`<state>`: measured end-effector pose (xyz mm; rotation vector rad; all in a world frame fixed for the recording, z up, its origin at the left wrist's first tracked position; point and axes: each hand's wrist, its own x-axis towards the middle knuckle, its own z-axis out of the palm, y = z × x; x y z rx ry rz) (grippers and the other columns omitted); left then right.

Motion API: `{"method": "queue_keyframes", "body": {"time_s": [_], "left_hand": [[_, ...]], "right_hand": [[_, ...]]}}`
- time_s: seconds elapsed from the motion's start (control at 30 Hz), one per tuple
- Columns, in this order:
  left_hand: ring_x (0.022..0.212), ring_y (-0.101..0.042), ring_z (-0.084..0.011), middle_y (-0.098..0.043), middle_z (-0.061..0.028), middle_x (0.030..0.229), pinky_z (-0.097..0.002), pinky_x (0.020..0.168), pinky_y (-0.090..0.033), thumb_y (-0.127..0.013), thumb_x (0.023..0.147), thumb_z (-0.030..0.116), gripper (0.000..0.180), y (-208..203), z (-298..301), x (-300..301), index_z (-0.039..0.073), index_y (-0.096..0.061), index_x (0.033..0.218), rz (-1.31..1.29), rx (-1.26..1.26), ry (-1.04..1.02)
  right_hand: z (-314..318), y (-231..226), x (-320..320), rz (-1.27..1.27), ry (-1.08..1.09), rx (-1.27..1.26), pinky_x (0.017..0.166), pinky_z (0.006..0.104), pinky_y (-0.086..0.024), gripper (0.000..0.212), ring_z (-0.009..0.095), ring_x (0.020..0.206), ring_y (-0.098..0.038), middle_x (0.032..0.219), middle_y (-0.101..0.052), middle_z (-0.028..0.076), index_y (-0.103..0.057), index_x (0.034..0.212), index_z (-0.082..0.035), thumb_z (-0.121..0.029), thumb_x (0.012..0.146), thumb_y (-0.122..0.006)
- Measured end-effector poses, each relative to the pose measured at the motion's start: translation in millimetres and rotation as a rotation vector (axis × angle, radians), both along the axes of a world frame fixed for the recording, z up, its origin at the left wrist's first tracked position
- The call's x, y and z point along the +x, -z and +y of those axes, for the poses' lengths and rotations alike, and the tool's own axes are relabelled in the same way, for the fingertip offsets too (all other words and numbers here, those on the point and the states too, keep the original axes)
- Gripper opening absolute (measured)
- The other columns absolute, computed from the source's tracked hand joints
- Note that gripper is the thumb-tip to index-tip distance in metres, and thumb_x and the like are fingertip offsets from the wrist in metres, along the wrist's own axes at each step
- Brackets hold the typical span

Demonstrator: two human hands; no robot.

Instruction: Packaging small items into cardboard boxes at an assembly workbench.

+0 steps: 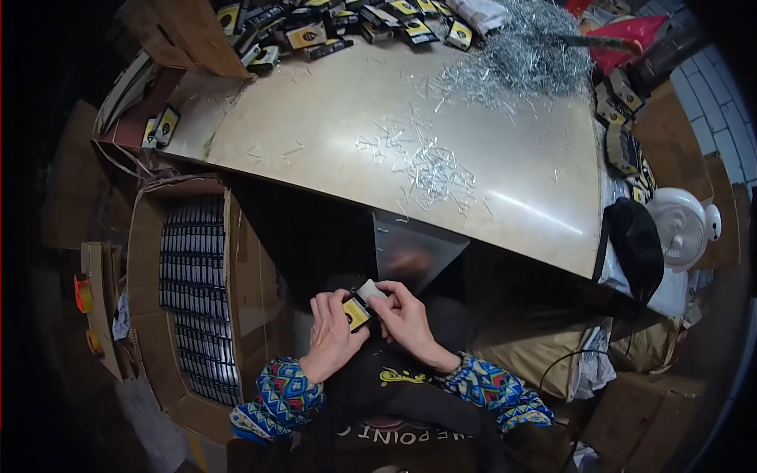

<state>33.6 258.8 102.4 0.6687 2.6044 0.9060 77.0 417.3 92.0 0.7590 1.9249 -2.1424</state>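
Observation:
Close to my body, below the table's front edge, my left hand [333, 337] grips a small black and yellow box [357, 314]. My right hand [408, 322] pinches a flat whitish piece [369, 292] at the box's upper end. Fingers partly cover both, so I cannot tell how far the piece sits inside the box. Just beyond my hands, a shiny metal chute [418, 244] slopes down from the table edge. On the metal-topped table [292, 102] lies a loose scatter of thin, shiny metal pins [434, 169].
A larger heap of pins [536, 59] lies at the far right, beside many small black and yellow boxes [307, 35] along the back. An open carton [146, 268] at left holds rows of dark boxes [193, 256]. A white fan [676, 225] stands at right.

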Motion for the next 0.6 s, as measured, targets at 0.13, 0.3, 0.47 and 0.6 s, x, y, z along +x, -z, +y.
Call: {"method": "queue_keyframes", "body": {"time_s": [0.13,0.3,0.47,0.6], "left_hand": [[0.11,-0.045,-0.042,-0.041,-0.0239,0.116,-0.0447,0.095,-0.041,-0.075,0.07,0.011,0.069,49,-18,19,-0.002,-0.036,0.126,-0.348,0.102,-0.022],[0.114,-0.05,-0.0396,-0.047,-0.0239,0.116,-0.0414,0.094,-0.045,-0.075,0.077,0.017,0.066,71,-18,29,-0.003,-0.037,0.127,-0.253,0.043,-0.029],[0.1,-0.06,-0.0411,-0.063,-0.0219,0.105,-0.043,0.082,-0.048,-0.053,0.097,0.03,0.035,63,10,0,0.001,-0.054,0.117,-0.699,0.195,-0.233],[0.093,-0.062,-0.0137,-0.063,-0.0047,0.103,-0.0311,0.074,-0.052,-0.052,0.099,0.029,0.036,63,30,-14,0.004,-0.053,0.124,-1.006,0.403,-0.27]], "right_hand": [[-16,50,23,0.014,0.054,0.025,0.039,0.0242,-0.045,0.032,0.009,0.047,-0.056,0.067,-0.058,0.004,-0.054,0.117,0.001,-0.019,0.094,-0.064],[-14,58,39,-0.246,0.115,-0.057,0.047,0.0266,-0.054,0.027,0.014,0.055,-0.064,0.075,-0.063,0.008,-0.052,0.113,0.005,-0.014,0.095,-0.06],[4,77,31,-0.114,0.258,-0.306,0.06,0.0265,-0.057,0.023,0.017,0.068,-0.067,0.087,-0.066,0.012,-0.054,0.113,0.008,-0.01,0.099,-0.052],[16,70,36,-0.011,0.338,-0.274,0.062,0.0269,-0.057,0.028,0.016,0.072,-0.066,0.089,-0.064,0.012,-0.049,0.121,0.007,-0.009,0.099,-0.051]]}}
